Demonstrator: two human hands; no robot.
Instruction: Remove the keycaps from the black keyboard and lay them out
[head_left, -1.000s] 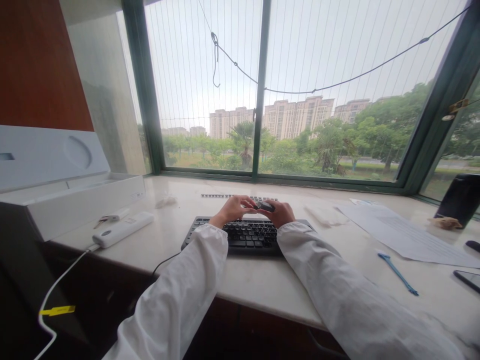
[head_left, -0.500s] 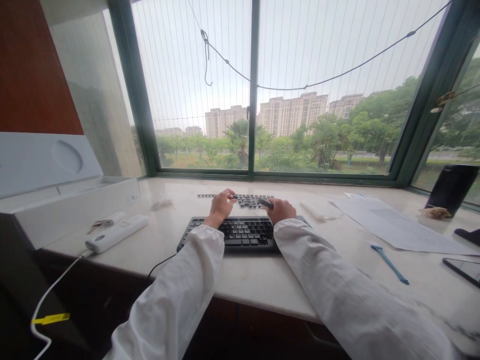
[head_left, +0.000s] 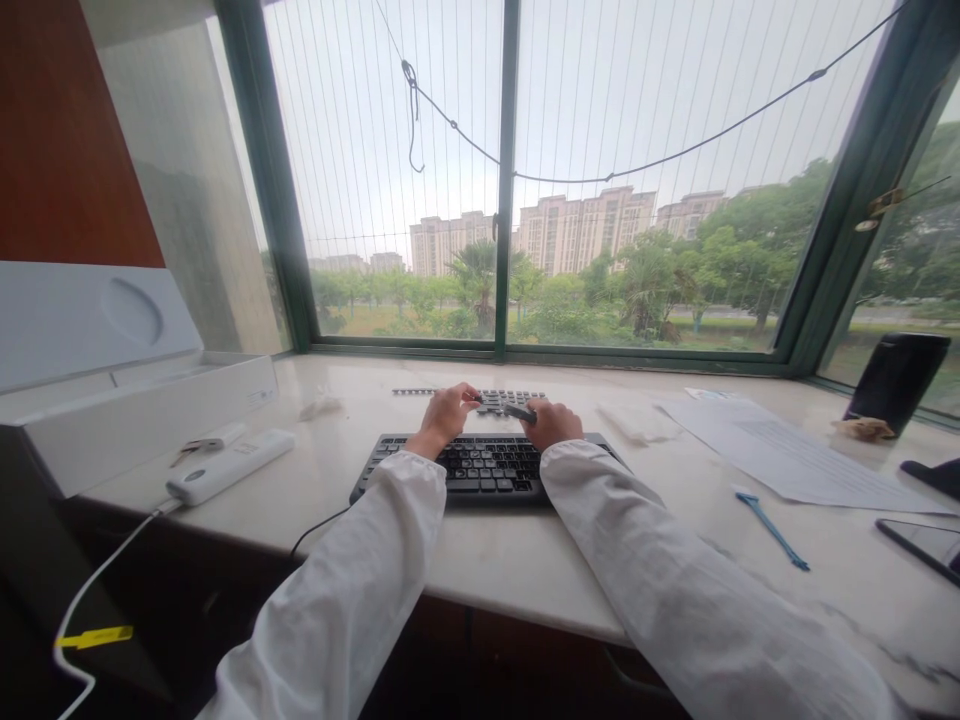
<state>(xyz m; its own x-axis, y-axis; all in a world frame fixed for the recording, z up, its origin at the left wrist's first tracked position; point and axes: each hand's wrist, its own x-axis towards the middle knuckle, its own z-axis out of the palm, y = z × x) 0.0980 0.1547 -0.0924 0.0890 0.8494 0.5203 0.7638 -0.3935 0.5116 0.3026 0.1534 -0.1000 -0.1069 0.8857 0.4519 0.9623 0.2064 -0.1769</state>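
A black keyboard (head_left: 491,485) lies near the front edge of the white counter, with some keys off and bare spots showing. Above it, my left hand (head_left: 448,415) pinches a small black piece, apparently a keycap (head_left: 477,399). My right hand (head_left: 553,424) is closed around a short dark tool (head_left: 519,412) that points left towards the left fingertips; its exact kind is too small to tell. Behind both hands, loose keycaps (head_left: 517,397) are laid out in rows. A single line of keycaps (head_left: 414,391) extends to the left.
An open white box (head_left: 157,405) and a white power strip (head_left: 232,468) with a cable stand at left. White tissue (head_left: 637,425), a printed sheet (head_left: 780,450), a blue tool (head_left: 772,532) and a phone (head_left: 919,545) lie right. A window (head_left: 499,345) closes off the back.
My right hand has moved slightly left with the dark tool, bringing its tip closer to the left hand. My left fingers have shifted a little around the small black piece.
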